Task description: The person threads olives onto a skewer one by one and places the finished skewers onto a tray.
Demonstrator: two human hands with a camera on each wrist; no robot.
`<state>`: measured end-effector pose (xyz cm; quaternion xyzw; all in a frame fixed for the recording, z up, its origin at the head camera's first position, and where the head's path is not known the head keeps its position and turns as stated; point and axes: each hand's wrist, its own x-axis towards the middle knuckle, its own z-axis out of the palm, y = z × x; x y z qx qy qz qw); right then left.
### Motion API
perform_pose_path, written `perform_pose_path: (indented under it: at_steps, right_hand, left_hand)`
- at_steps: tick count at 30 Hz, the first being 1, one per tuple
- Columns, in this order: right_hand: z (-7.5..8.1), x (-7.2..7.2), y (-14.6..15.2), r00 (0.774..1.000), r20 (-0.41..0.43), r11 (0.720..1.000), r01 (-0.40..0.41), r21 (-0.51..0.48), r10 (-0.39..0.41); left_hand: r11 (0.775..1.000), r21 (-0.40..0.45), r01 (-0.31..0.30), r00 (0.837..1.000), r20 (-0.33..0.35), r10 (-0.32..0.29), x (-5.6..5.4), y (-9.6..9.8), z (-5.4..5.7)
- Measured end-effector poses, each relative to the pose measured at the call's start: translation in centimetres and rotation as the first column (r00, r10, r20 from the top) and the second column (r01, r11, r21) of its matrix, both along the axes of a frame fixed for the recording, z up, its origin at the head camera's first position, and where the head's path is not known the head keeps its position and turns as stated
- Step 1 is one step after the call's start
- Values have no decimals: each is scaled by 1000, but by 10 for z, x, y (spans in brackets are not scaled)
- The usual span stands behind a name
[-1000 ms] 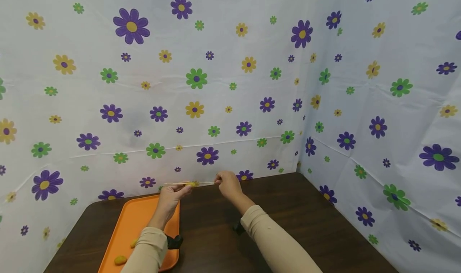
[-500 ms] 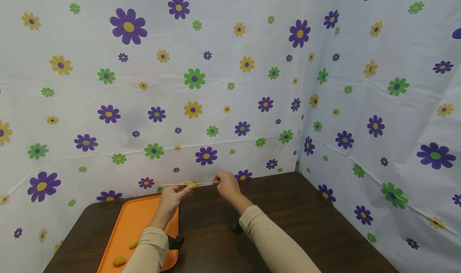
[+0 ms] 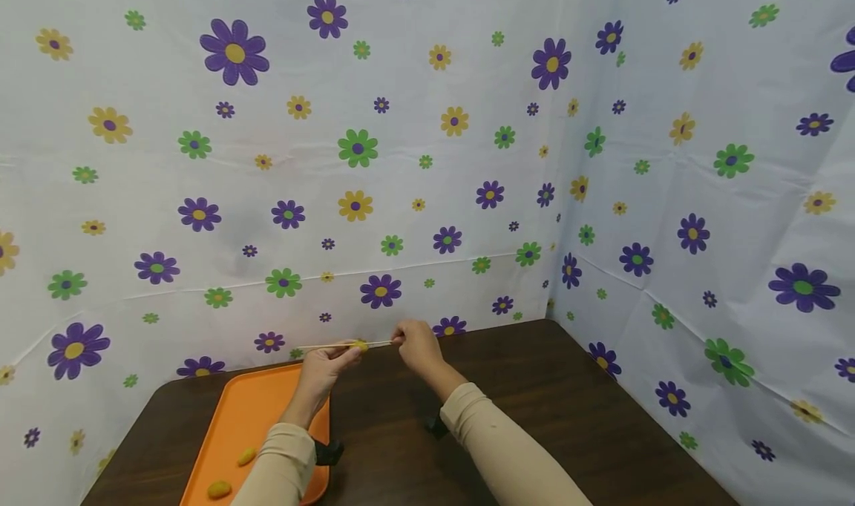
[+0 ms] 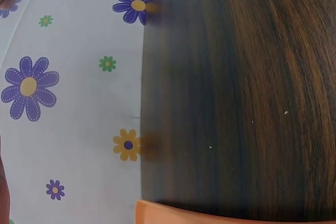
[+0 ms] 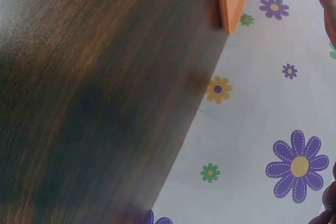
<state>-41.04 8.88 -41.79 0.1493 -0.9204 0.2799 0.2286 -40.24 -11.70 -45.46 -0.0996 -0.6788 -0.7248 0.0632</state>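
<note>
In the head view my left hand (image 3: 319, 376) is raised above the tray's far end and pinches a small yellow lump (image 3: 361, 346) between thumb and fingers. A thin pale stick (image 3: 381, 343), like a wooden skewer, runs nearly level through or along the lump; which one is hidden by the fingers. Its left part extends beyond my left hand. Curled fingers of my right hand (image 3: 418, 349) grip the stick's right end, a short way from the lump. Both wrist views catch only slivers of hands at their borders.
An orange tray (image 3: 250, 402) lies on the left of the dark wooden table (image 3: 534, 395). Two loose yellow lumps, one nearer (image 3: 219, 490) and one farther (image 3: 246, 457), rest in it. Flower-printed white sheeting (image 3: 427, 194) rises behind the table and along its right side.
The yellow lump and my left fingers have shifted slightly right along the stick, narrowing the gap to my right hand. The head view has turned a little to the right.
</note>
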Motion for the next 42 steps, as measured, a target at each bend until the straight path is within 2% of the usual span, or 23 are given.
perform_pose_path:
  at_steps: [9, 14, 21, 25, 30, 36, 39, 42]
  right_hand:
    - [3, -1, -5, 999, -42, 1000, -23, -4, 23]
    - [4, -1, -9, 998, -55, 1000, -28, 3, 28]
    - [-5, 8, -15, 998, -39, 999, -40, 2, 40]
    - [-12, 11, -17, 999, -36, 999, -36, -5, 36]
    - [-14, 15, -19, 999, -26, 999, -46, -30, 45]
    - [-11, 14, -21, 998, -17, 997, -60, -43, 59]
    - [-8, 11, -21, 998, -12, 995, -68, -67, 67]
    - [-4, 9, -19, 997, -1, 993, -76, -95, 77]
  left_hand:
    - [999, 35, 29, 999, -19, -28, -2, 0, 3]
    - [999, 47, 25, 999, -27, -24, -3, 0, 3]
    - [1000, 17, 21, 999, -25, -21, 3, -1, -9]
    - [1000, 26, 18, 1000, -17, -17, 6, 0, -16]
    - [999, 44, 14, 1000, -4, -14, 7, 4, -20]
    - [998, 58, 26, 1000, 2, -26, 6, 5, -17]
    - [997, 67, 40, 999, 14, -41, 4, 4, -12]
    - [997, 35, 64, 998, 23, -65, 2, 2, -6]
